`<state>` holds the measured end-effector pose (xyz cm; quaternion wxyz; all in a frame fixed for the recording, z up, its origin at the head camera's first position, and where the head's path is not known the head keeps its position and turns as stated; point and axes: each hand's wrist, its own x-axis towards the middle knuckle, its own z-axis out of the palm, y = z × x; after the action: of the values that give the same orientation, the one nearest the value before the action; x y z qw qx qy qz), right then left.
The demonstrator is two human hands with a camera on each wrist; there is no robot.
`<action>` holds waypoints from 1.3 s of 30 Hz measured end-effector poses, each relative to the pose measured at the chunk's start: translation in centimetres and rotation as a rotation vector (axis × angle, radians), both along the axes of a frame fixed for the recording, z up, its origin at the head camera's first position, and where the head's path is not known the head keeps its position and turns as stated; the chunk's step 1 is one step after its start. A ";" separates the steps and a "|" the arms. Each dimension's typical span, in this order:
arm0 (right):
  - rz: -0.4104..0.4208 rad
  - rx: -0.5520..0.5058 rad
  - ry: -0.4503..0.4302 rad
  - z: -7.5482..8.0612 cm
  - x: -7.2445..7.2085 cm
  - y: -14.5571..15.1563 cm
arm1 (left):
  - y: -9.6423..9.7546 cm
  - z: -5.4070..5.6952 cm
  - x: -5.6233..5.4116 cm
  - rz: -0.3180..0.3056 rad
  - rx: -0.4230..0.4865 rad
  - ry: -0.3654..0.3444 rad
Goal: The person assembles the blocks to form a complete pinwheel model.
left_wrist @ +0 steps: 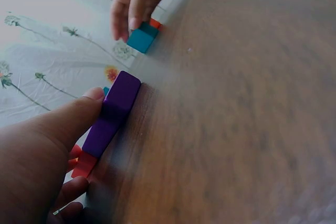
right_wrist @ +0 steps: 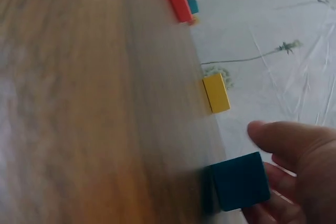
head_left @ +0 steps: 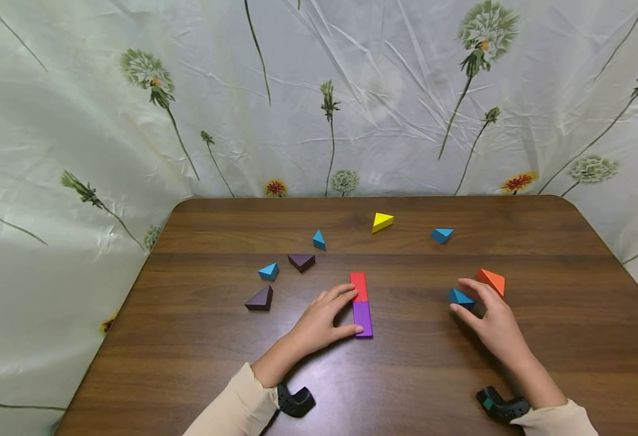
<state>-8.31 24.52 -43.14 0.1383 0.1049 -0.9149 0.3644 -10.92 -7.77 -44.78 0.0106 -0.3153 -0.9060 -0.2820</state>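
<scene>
A red block (head_left: 359, 286) and a purple block (head_left: 363, 319) lie end to end in one strip at mid-table. My left hand (head_left: 319, 321) rests at the strip's left side, a fingertip at the red block and the thumb on the purple one. Over a blue triangular block (head_left: 461, 297) to the right is my right hand (head_left: 490, 324), thumb and fingers spread around it. In the right wrist view a gap shows between the thumb and this blue block (right_wrist: 240, 182). An orange triangular block (head_left: 491, 281) sits just behind the right hand's fingers, partly hidden.
Left of the strip lie two dark purple triangular blocks (head_left: 260, 299) and two small blue ones (head_left: 268, 271). Farther back are a yellow triangular block (head_left: 382, 222) and another blue block (head_left: 442, 235). A floral curtain (head_left: 297, 121) hangs behind the wooden table (head_left: 406, 387).
</scene>
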 end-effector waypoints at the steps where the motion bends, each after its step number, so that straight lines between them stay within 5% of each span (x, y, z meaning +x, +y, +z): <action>1: -0.007 0.001 -0.014 -0.2 0.0 0.1 | 0.0 0.0 0.0 0.000 -0.001 0.000; 22: -0.062 0.028 -0.066 -0.8 -0.1 0.2 | -0.1 -0.1 -0.1 0.000 0.004 -0.010; 39: -0.028 -0.017 -0.016 0.1 0.1 -0.6 | 0.0 -0.1 -0.3 -0.032 -0.017 0.008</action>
<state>-8.24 23.87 -43.09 0.1371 0.0883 -0.9142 0.3710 -11.19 -7.76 -44.91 0.0071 -0.3311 -0.9032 -0.2731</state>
